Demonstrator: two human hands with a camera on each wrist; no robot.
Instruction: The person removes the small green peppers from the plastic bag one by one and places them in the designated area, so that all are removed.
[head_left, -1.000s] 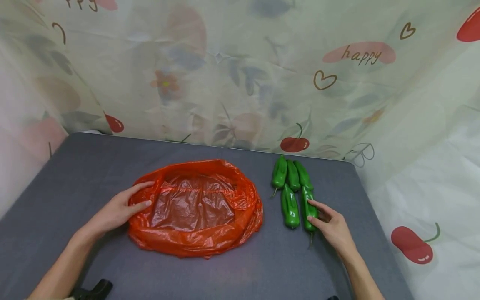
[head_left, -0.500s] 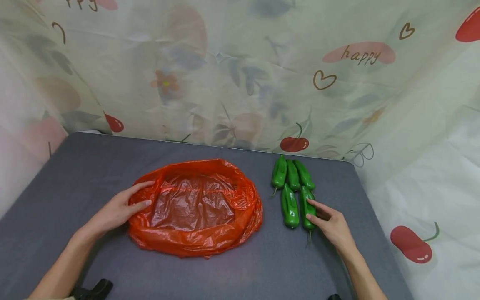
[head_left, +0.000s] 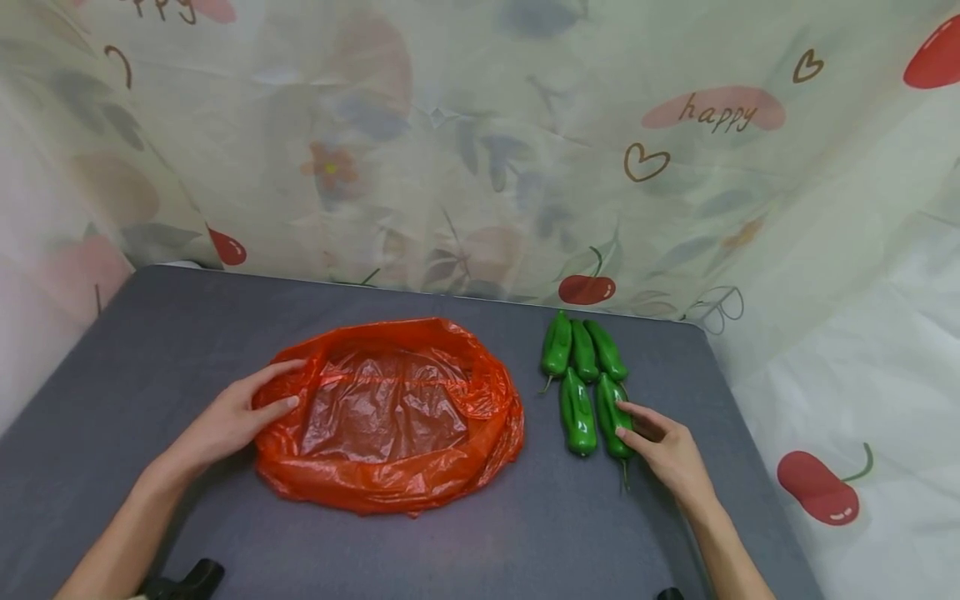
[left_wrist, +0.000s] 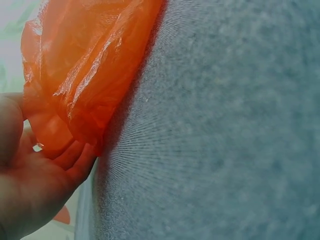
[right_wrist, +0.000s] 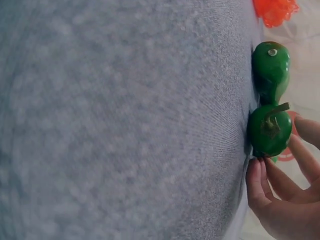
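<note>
In the head view my left hand (head_left: 232, 417) holds the left rim of a red plastic bag (head_left: 386, 492). The bag lies wide open, mouth upward. Seen from the left wrist, bag film (left_wrist: 95, 70) sits between the thumb and the other fingers. Over on the right, my right hand (head_left: 667, 458) touches the right side of a green pepper (head_left: 611, 408) with thumb and fingertips. That pepper lies on the cloth, stem toward me, beside a second green pepper (head_left: 578, 417). From the right wrist, the fingertips (right_wrist: 254, 167) are low against the stemmed pepper (right_wrist: 262, 132).
Behind those two lies a row of three more: a left pepper (head_left: 557, 346), a middle pepper (head_left: 583, 350) and a right pepper (head_left: 606, 348). A grey cloth (head_left: 465, 550) covers the table. A patterned curtain (head_left: 450, 167) stands along the back and sides.
The pepper at my right hand has shifted slightly left, closer to its neighbour. My right hand moved a little with it. My left hand and the bag have stayed put.
</note>
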